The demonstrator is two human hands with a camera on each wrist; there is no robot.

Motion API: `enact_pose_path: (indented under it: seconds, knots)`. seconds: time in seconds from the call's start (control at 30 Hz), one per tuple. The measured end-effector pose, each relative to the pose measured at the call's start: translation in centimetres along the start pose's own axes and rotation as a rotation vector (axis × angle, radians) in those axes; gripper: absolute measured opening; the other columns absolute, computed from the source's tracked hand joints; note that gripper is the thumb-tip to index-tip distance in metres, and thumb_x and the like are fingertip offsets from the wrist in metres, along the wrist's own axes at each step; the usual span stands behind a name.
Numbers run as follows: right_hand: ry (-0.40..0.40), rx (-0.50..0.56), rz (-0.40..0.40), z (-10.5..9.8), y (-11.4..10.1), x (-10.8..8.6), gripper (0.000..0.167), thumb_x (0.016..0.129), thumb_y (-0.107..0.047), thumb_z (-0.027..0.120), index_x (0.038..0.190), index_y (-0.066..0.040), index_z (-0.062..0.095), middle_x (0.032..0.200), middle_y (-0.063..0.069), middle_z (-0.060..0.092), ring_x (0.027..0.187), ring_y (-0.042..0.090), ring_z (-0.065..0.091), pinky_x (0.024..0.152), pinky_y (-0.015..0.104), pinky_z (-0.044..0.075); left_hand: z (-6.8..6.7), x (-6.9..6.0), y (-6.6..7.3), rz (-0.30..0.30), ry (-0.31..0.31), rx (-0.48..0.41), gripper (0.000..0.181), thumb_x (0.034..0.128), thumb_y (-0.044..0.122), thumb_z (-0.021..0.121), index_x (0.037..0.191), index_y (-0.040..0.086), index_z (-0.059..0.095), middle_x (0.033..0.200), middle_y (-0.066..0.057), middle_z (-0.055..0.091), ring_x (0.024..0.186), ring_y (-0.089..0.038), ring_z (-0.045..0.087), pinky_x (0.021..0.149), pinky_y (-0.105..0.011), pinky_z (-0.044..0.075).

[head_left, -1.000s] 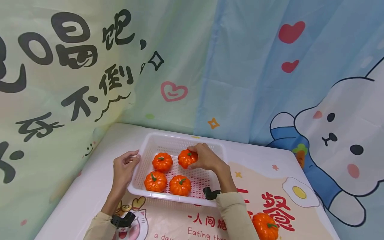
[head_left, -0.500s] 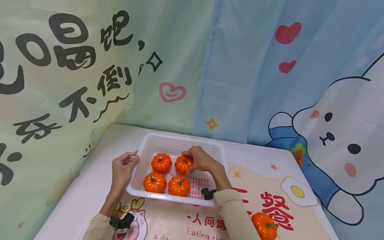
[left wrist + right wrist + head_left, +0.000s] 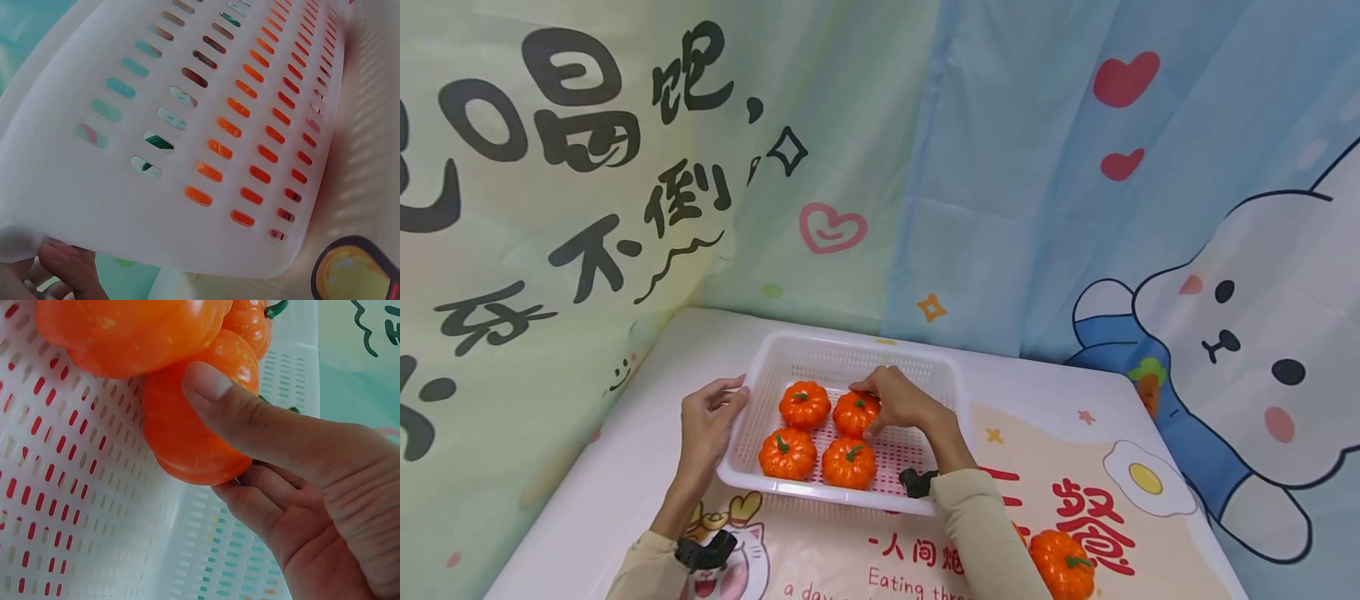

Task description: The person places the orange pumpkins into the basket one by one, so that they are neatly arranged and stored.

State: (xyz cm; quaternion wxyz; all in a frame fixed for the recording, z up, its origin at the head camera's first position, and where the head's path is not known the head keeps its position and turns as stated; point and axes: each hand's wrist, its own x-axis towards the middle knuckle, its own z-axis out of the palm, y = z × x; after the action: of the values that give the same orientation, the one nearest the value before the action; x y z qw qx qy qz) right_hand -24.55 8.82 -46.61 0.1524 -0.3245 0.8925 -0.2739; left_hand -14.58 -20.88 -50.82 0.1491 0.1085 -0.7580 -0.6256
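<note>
A white perforated plastic basket [image 3: 790, 495] lies on the table with small orange pumpkins inside. My right hand [image 3: 904, 402] grips one pumpkin [image 3: 854, 412] at the back middle, thumb and fingers on opposite sides, as the right wrist view confirms; this pumpkin [image 3: 194, 437] touches a neighbour. Three others sit around it: one at the back left [image 3: 805, 405], one at the front left [image 3: 787, 454] and one at the front middle [image 3: 848, 463]. At the basket's left rim, my left hand [image 3: 706, 425] pinches the edge; its fingers [image 3: 69, 265] show low in the left wrist view.
Outside the basket, another orange pumpkin [image 3: 1063, 565] lies at the front right beside my right sleeve [image 3: 988, 525], which partly hides a further bit of orange. A printed mat [image 3: 827, 554] covers the table. Printed curtains [image 3: 977, 183] stand close behind and to the left.
My right hand has moved left and slightly nearer with the pumpkin, bringing it down beside the others in the basket. The left hand has stayed at the rim.
</note>
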Motion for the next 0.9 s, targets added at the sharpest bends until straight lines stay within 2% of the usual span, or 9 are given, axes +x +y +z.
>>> enact_pose_path:
  seconds: [0.43,0.53,0.57,0.67,0.77,0.8,0.9]
  knots:
    - [-0.026,-0.009,0.050,0.3,0.1,0.4,0.082,0.071,-0.010,0.103,0.144,0.002,0.068,0.132,0.012,0.079,0.116,0.025,0.070,0.115,0.044,0.057,-0.1,-0.1,0.2,-0.003,0.000,-0.008,0.033,0.1087,0.018,0.069,0.135,-0.001,0.074,0.119,-0.031,0.077,0.080,-0.004,0.069,0.073,-0.015,0.061]
    - [-0.007,-0.043,0.014,1.9,4.1,2.1,0.087,0.067,-0.021,0.106,0.145,-0.006,0.070,0.130,0.005,0.080,0.114,0.019,0.068,0.114,0.041,0.057,-0.1,-0.1,0.2,-0.006,-0.001,-0.011,0.033,0.1086,0.019,0.069,0.134,-0.001,0.075,0.118,-0.030,0.077,0.080,-0.005,0.069,0.072,-0.015,0.061]
    - [-0.002,-0.076,0.001,2.0,4.3,2.1,0.089,0.067,-0.022,0.106,0.146,-0.006,0.069,0.130,0.006,0.079,0.116,0.019,0.067,0.115,0.040,0.056,-0.1,-0.1,0.2,-0.009,-0.001,-0.012,0.032,0.1086,0.018,0.069,0.134,0.000,0.075,0.118,-0.030,0.078,0.080,-0.006,0.069,0.072,-0.015,0.061]
    - [0.011,-0.112,-0.033,3.2,7.6,3.5,0.094,0.063,-0.032,0.108,0.147,-0.013,0.070,0.129,0.000,0.079,0.114,0.015,0.065,0.114,0.035,0.055,-0.1,-0.1,0.2,-0.004,0.002,-0.011,0.031,0.1085,0.017,0.069,0.134,0.000,0.075,0.116,-0.030,0.078,0.080,-0.006,0.070,0.072,-0.016,0.061]
    - [-0.008,-0.112,0.014,2.1,4.8,2.4,0.089,0.068,-0.027,0.106,0.147,-0.010,0.069,0.130,0.005,0.078,0.116,0.021,0.063,0.115,0.039,0.054,0.0,0.0,0.2,0.001,0.002,-0.008,0.031,0.1087,0.017,0.068,0.134,0.000,0.075,0.116,-0.031,0.077,0.080,-0.005,0.069,0.073,-0.016,0.062]
    - [-0.014,-0.081,0.035,2.1,4.8,2.4,0.088,0.068,-0.026,0.106,0.147,-0.010,0.070,0.130,0.005,0.077,0.115,0.021,0.062,0.115,0.041,0.054,0.0,0.0,0.2,0.004,0.002,-0.005,0.031,0.1087,0.017,0.068,0.134,0.000,0.075,0.116,-0.031,0.077,0.079,-0.005,0.069,0.073,-0.016,0.062]
    - [-0.028,-0.046,0.092,0.9,1.3,0.9,0.084,0.071,-0.017,0.103,0.147,-0.005,0.068,0.131,0.010,0.076,0.117,0.025,0.059,0.117,0.047,0.054,0.0,-0.1,0.1,0.006,0.002,0.005,0.031,0.1089,0.017,0.068,0.134,0.000,0.075,0.117,-0.031,0.077,0.080,-0.004,0.069,0.073,-0.016,0.062]
